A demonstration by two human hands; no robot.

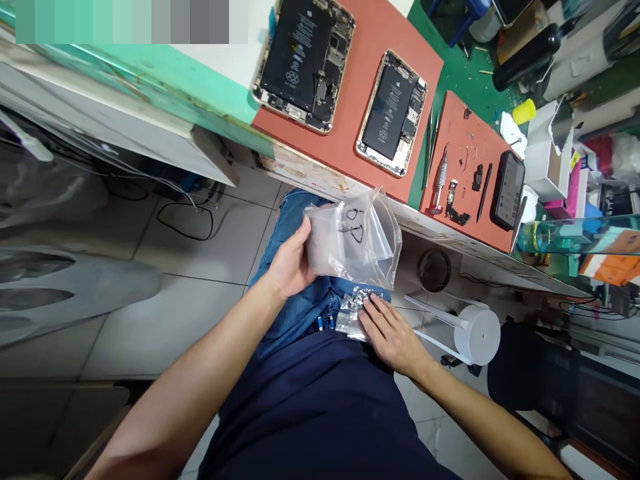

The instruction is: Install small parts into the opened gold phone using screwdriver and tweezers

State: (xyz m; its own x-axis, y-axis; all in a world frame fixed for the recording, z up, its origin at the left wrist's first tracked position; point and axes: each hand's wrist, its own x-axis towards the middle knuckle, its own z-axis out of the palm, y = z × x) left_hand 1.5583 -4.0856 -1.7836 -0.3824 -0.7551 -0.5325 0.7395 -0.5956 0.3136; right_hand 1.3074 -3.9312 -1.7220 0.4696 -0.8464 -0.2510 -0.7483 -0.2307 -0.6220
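My left hand (295, 257) is closed on the left end of a clear plastic zip bag (327, 240) with black handwritten marks. The bag's mouth gapes toward the right, above my lap. My right hand (393, 330) lies flat with fingers stretched over a small silvery plastic packet (350, 315) resting on my thigh. What the packet contains cannot be made out. Beyond the bag, two opened phones, a larger one (305, 63) and a smaller one (393, 113), lie on a red mat (345, 150) with their black batteries showing.
On a second red mat (453, 140) are a screwdriver (441, 180), small phone parts and a dark phone (509, 190). Tweezers (430, 147) lie between the mats. Tools and boxes crowd the bench's right side. A white stool-like object (477, 333) stands on the floor at right.
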